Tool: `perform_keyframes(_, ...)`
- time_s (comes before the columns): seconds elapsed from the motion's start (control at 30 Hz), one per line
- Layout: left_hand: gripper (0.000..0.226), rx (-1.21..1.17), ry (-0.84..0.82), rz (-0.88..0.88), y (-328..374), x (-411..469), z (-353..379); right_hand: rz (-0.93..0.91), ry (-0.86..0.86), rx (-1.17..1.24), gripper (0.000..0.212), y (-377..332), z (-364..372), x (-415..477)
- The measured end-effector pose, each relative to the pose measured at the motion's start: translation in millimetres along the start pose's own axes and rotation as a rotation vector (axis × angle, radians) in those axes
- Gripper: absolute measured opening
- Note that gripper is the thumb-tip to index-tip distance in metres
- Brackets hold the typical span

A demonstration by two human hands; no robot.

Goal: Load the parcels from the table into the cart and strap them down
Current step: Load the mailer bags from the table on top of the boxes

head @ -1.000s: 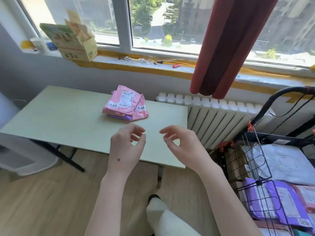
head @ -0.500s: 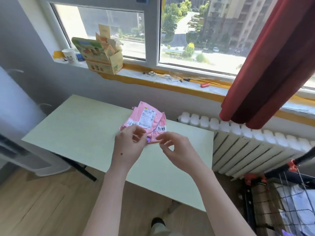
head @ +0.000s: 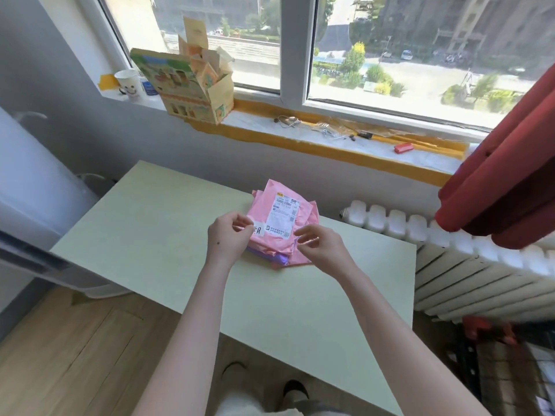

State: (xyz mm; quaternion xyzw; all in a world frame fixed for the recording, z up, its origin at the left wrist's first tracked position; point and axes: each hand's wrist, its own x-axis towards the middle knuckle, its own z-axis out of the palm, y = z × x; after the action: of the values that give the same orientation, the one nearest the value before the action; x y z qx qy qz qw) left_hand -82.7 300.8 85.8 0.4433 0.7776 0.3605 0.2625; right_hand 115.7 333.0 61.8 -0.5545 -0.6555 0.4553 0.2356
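Underfoot, wood floor (head: 75, 340); dark wire cart (head: 492, 373), blurred, low right. Pale green table (head: 150, 235). Left hand (head: 229, 238) and right hand (head: 324, 250), fingers curled, at near edge of pink parcels (head: 282, 211) stacked toward table's far side; actual grip unclear. Beyond: white radiator (head: 420, 229), cluttered windowsill (head: 255, 121), open carton (head: 192, 85), red curtain (head: 504, 175).

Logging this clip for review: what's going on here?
A person's left hand and right hand are at the near edge of the pink parcels stacked on the table. Fingers are curled there, but a firm grip isn't clear. The stack lies flat; the cart edge shows at lower right.
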Motion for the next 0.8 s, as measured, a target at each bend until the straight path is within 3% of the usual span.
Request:
perform_keyframes(0.17,0.006,0.028,-0.108,-0.092,-25.7,50.3,21.7,0.212,-0.095,0.091,0.052,22.6,31.4,40.8)
perform_keyframes(0.3,0.008,0.046,-0.235,-0.141,-40.6,86.5,39.8,0.373,-0.01,0.204,0.065,33.1,52.7,63.9)
perform_keyframes(0.53,0.046,0.091,-0.355,-0.121,-59.0,130.3,60.0,0.58,0.158,0.32,0.093,55.5,71.6,94.5)
perform_keyframes(0.8,0.036,0.112,-0.346,-0.122,-77.9,153.6,58.4,0.722,0.309,0.558,0.064,56.2,92.5,107.2)
